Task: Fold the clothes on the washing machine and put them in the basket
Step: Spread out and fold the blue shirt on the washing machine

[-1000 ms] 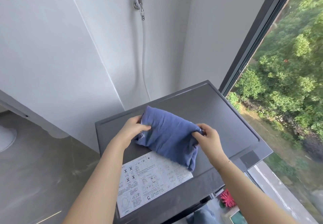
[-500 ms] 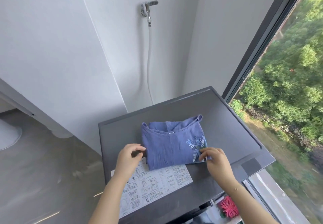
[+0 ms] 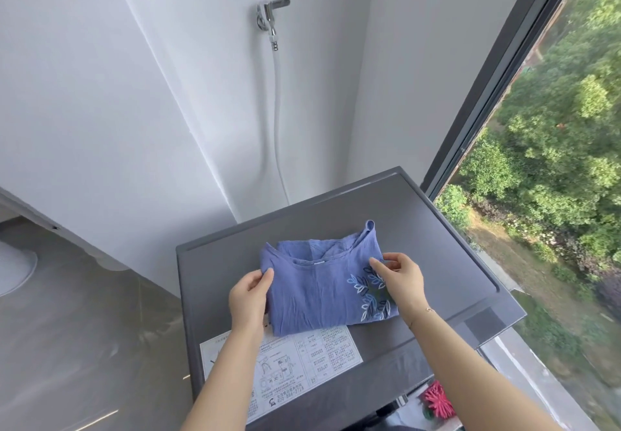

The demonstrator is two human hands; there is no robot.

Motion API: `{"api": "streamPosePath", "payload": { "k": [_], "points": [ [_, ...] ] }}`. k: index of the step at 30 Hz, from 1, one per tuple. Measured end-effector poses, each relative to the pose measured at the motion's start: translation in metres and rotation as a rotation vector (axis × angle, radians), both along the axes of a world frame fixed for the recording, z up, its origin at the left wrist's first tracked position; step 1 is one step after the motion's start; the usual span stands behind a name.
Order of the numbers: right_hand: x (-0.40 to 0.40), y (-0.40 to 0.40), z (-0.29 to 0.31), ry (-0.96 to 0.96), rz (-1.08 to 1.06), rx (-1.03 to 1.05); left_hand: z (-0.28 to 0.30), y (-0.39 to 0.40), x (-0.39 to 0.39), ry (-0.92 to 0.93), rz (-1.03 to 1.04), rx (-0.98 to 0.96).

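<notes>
Daylight from the window falls on the washing machine, whose dark flat lid fills the lower middle of our view, with a white instruction sticker at its near edge. On the lid lies the blue top, folded into a compact rectangle, neckline away from us, leaf embroidery at its right side, its near edge overlapping the sticker.

Our left hand pinches the garment's left edge between thumb and curled fingers. Our right hand nips the right edge beside the embroidery in the same way.

No basket is plainly in view; only a pink object shows below the machine's front.

We judge the fold finished and the lift next. To do it well, we should slide fingers under both sides, keep the layers level and taut, and carry it flat so nothing springs open.
</notes>
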State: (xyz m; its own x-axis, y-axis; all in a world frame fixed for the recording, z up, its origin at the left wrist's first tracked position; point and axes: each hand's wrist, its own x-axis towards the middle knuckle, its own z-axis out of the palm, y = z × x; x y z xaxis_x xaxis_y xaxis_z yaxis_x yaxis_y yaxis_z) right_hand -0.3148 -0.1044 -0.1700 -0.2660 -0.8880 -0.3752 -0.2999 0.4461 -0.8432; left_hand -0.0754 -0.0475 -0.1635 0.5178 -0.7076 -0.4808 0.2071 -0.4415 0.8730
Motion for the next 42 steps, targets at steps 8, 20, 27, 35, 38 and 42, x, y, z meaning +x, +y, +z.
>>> {"api": "streamPosePath", "payload": {
  "k": [8,20,27,35,38,42],
  "points": [
    [-0.009,-0.004,0.008,-0.508,0.129,-0.006,0.022,-0.017,0.009,0.305,-0.112,-0.124],
    [0.001,-0.028,-0.005,-0.046,0.003,-0.033,0.007,-0.039,0.014,0.05,-0.118,-0.081],
    [0.007,-0.028,-0.017,-0.056,-0.043,-0.019,0.006,-0.063,0.013,-0.088,-0.197,-0.121],
    [0.02,0.016,-0.004,-0.028,-0.141,-0.032,-0.01,-0.029,0.042,-0.027,-0.233,0.129],
    [0.022,0.038,-0.006,-0.019,-0.07,0.046,-0.015,-0.011,0.051,0.017,-0.328,0.159],
    [0.019,0.059,-0.012,-0.002,-0.012,0.005,-0.013,0.01,0.052,-0.016,-0.409,0.157]
  ]
}}
